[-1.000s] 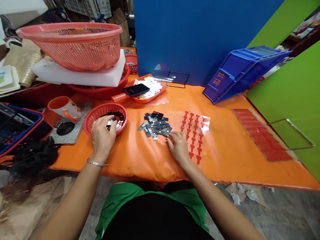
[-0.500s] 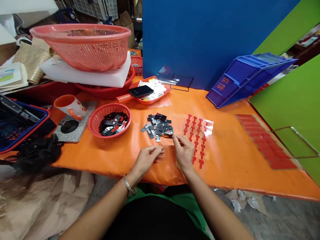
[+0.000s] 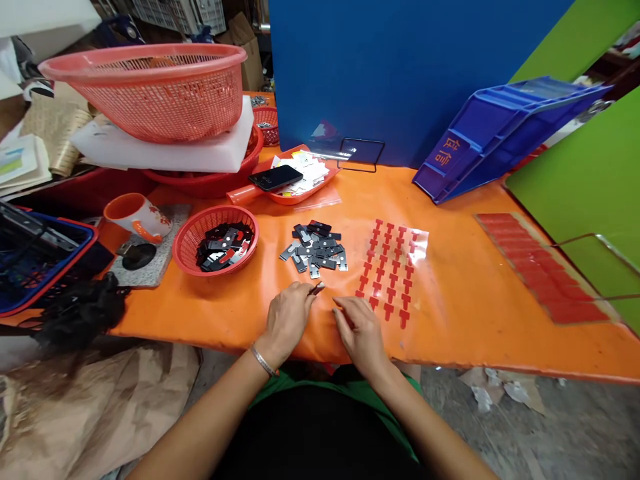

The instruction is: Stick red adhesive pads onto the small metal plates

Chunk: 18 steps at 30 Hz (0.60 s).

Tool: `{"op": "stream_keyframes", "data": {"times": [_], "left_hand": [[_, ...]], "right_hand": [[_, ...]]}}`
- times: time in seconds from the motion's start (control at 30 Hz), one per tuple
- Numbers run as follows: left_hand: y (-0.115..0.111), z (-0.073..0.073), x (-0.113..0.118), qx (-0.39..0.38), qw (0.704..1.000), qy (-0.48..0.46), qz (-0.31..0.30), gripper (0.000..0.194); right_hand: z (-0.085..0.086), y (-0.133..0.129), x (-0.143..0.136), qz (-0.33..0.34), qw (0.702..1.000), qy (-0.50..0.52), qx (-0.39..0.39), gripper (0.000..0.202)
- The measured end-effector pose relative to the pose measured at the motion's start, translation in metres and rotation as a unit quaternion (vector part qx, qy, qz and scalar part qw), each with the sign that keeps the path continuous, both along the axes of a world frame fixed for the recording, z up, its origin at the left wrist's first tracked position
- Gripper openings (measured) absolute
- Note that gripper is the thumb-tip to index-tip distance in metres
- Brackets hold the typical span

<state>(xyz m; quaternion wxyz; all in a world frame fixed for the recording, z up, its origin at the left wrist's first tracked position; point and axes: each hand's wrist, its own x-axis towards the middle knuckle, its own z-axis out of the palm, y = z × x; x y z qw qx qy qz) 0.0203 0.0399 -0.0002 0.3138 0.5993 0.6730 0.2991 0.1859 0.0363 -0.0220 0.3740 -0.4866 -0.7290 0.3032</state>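
Observation:
My left hand pinches a small dark metal plate by its end, just in front of the pile of flat black and grey plates. To its right, my right hand hovers over the table with thumb and forefinger apart and no object visible between them. Beside that hand lies a clear sheet of red T-shaped stickers, its lower left part close to the fingers. A red basket holding similar plates stands left of the pile.
Behind the pile, a phone rests on a red scoop filled with paper slips. A mug is at left, near a large stacked basket. A blue bin leans at back right; a red strip sheet lies far right.
My right hand has drawn back from the pile toward me. The dark plate that was at its fingertips is now in my left hand, which has closed on it. The view has shifted slightly.

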Motion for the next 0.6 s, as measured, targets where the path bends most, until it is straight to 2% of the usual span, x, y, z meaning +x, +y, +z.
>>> {"op": "stream_keyframes", "data": {"times": [0.1, 0.2, 0.3, 0.6], "left_hand": [[-0.006, -0.002, 0.005, 0.010, 0.985, 0.166, -0.045, 0.020], [-0.010, -0.005, 0.012, 0.026, 0.971, 0.230, -0.060, 0.021], [-0.011, -0.010, 0.013, 0.044, 0.971, 0.229, -0.058, 0.021], [-0.011, -0.023, 0.008, 0.065, 0.975, 0.203, -0.061, 0.021]], "right_hand": [[-0.008, 0.005, 0.004, 0.019, 0.990, -0.103, 0.097, 0.035], [-0.016, 0.008, 0.004, 0.040, 0.973, -0.186, 0.133, 0.044], [-0.021, 0.010, 0.004, 0.053, 0.961, -0.231, 0.144, 0.043], [-0.027, 0.012, 0.004, 0.079, 0.946, -0.277, 0.150, 0.040]]}}
